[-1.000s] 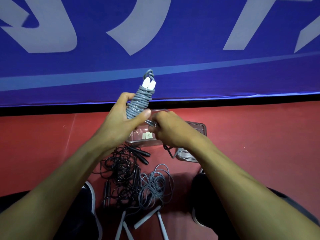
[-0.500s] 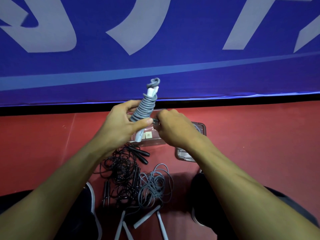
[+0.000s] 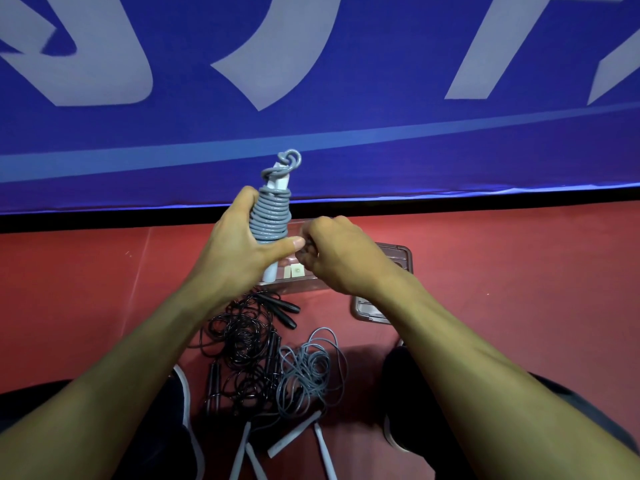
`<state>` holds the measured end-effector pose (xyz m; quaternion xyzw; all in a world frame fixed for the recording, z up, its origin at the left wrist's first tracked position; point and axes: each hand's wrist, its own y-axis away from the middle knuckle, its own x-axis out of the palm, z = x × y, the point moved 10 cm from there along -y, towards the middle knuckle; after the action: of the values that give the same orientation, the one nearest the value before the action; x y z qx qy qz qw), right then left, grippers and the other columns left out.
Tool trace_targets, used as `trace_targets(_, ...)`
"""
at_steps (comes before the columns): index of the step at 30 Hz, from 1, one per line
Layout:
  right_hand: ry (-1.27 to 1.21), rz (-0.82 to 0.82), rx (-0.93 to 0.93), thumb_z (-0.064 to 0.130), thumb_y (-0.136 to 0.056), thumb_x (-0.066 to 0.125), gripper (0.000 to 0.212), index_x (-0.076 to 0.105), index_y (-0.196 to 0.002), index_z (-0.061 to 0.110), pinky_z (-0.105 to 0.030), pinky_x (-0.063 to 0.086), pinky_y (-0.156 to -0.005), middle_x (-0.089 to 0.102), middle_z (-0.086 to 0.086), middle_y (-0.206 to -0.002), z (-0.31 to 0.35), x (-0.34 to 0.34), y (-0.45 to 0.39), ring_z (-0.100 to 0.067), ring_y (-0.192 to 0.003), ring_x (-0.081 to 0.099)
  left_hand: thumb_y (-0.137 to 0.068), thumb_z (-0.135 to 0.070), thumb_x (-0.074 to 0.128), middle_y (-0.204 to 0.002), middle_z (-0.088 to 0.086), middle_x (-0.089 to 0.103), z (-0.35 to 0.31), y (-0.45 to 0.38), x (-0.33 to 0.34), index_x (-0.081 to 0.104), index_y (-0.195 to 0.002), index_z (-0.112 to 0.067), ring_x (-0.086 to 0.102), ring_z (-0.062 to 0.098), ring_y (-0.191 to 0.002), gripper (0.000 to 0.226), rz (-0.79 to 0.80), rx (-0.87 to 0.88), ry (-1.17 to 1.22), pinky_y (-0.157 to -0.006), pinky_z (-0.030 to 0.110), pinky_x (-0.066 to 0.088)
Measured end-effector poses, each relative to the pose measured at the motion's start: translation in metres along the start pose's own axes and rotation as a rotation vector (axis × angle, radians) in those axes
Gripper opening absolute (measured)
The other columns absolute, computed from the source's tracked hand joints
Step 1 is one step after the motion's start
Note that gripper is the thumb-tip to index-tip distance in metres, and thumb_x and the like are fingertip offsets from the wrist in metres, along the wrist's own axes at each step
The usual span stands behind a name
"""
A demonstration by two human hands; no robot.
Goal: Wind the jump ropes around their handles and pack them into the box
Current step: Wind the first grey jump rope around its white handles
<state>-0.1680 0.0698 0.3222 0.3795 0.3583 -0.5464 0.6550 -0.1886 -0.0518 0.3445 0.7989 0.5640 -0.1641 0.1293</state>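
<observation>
Blue banner (image 3: 346,140) across 12 o'clock, red floor (image 3: 519,271) below. Clear plastic box (image 3: 394,252) centre, mostly hidden behind hands. Loose black ropes (image 3: 242,348) and grey rope (image 3: 308,372) at 6 o'clock, unwound. Left hand (image 3: 242,251) grips wound grey jump rope (image 3: 272,216) upright, steadying coils. Right hand (image 3: 336,254) pinches rope tail beside thumb, likely tucking end.
</observation>
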Motion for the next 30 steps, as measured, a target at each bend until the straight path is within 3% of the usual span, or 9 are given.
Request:
trace_targets(5, -0.051, -0.004, -0.033, 0.027, -0.095, 0.059, 0.037, 0.036, -0.066, 0.026, -0.039, 0.044, -0.065, 0.058, -0.006, -0.078, 0.004, -0.001, -0.001, -0.038, -0.077, 0.057, -0.07, -0.023, 0.089, -0.098, 0.001, 0.072, -0.001, 0.0, -0.002, 0.054, -0.111, -0.015, 0.071, 0.027, -0.092, 0.055, 0.011, -0.013, 0.082, -0.087, 0.054, 0.058)
trace_targets(10, -0.125, 0.017, -0.056, 0.022, -0.092, 0.063, 0.033, 0.044, -0.065, 0.023, -0.037, 0.045, -0.064, 0.06, 0.0, -0.07, 0.008, -0.002, -0.002, -0.03, -0.071, 0.056, -0.076, 0.0, 0.083, -0.084, 0.008, 0.072, -0.004, -0.001, 0.0, 0.051, -0.112, -0.002, 0.07, 0.02, -0.075, 0.049, 0.054, -0.024, 0.156, -0.079, 0.046, 0.062)
trace_targets(13, -0.152, 0.014, -0.056, 0.021, -0.092, 0.063, 0.022, 0.054, -0.072, 0.021, -0.044, 0.056, -0.069, 0.071, -0.004, -0.08, 0.008, -0.003, -0.001, -0.03, -0.079, 0.066, -0.076, 0.001, 0.082, -0.084, 0.013, 0.07, -0.007, -0.001, 0.001, 0.052, -0.112, -0.002, 0.067, 0.022, -0.073, 0.047, 0.073, -0.013, 0.181, -0.073, 0.041, 0.062)
trace_targets(16, -0.158, 0.004, -0.034, 0.021, -0.094, 0.063, 0.015, 0.063, -0.079, 0.017, -0.045, 0.057, -0.068, 0.072, -0.006, -0.082, 0.003, -0.003, -0.002, -0.03, -0.075, 0.065, -0.075, -0.009, 0.082, -0.086, 0.006, 0.068, -0.006, -0.001, 0.005, 0.057, -0.118, -0.004, 0.065, 0.014, -0.075, 0.05, 0.115, -0.028, 0.253, -0.068, 0.025, 0.057)
trace_targets(18, -0.144, 0.004, -0.015, 0.025, -0.095, 0.063, 0.019, 0.064, -0.08, 0.014, -0.046, 0.057, -0.069, 0.071, -0.007, -0.08, -0.003, -0.001, -0.004, -0.031, -0.074, 0.065, -0.078, -0.019, 0.075, -0.094, 0.005, 0.067, -0.004, 0.001, 0.014, 0.058, -0.121, -0.004, 0.066, 0.013, -0.084, 0.048, 0.191, -0.073, 0.359, -0.079, 0.026, 0.057)
trace_targets(20, -0.114, 0.02, 0.009, 0.03, -0.095, 0.063, 0.024, 0.064, -0.079, 0.012, -0.046, 0.056, -0.071, 0.071, -0.006, -0.079, -0.008, 0.002, -0.005, -0.032, -0.077, 0.065, -0.087, -0.013, 0.067, -0.104, 0.009, 0.069, -0.004, 0.003, 0.021, 0.058, -0.122, -0.003, 0.067, 0.015, -0.094, 0.038, 0.237, -0.094, 0.431, -0.089, 0.028, 0.056)
trace_targets(23, -0.109, 0.031, 0.028, 0.033, -0.09, 0.061, 0.024, 0.059, -0.077, 0.013, -0.046, 0.057, -0.071, 0.07, -0.007, -0.08, -0.012, 0.005, -0.006, -0.033, -0.077, 0.066, -0.092, 0.002, 0.066, -0.106, 0.004, 0.073, -0.006, 0.003, 0.02, 0.059, -0.122, -0.005, 0.07, 0.012, -0.096, 0.032, 0.226, -0.04, 0.328, -0.083, 0.023, 0.056)
trace_targets(27, -0.082, 0.054, 0.031, 0.026, -0.087, 0.058, 0.02, 0.055, -0.071, 0.016, -0.044, 0.057, -0.069, 0.068, -0.006, -0.078, -0.007, 0.005, -0.002, -0.033, -0.074, 0.065, -0.085, -0.007, 0.079, -0.09, -0.002, 0.071, -0.008, 0.004, 0.017, 0.054, -0.114, -0.015, 0.067, 0.01, -0.076, 0.039, 0.186, 0.023, 0.145, -0.069, 0.026, 0.056)
trace_targets(30, -0.076, 0.098, 0.026, 0.021, -0.09, 0.063, 0.022, 0.058, -0.069, 0.016, -0.041, 0.055, -0.069, 0.064, -0.008, -0.075, -0.003, 0.006, 0.0, -0.032, -0.069, 0.062, -0.088, -0.004, 0.073, -0.085, 0.0, 0.066, -0.009, 0.005, 0.012, 0.047, -0.114, -0.015, 0.064, 0.014, -0.065, 0.038, 0.132, 0.007, 0.11, -0.06, 0.027, 0.054)
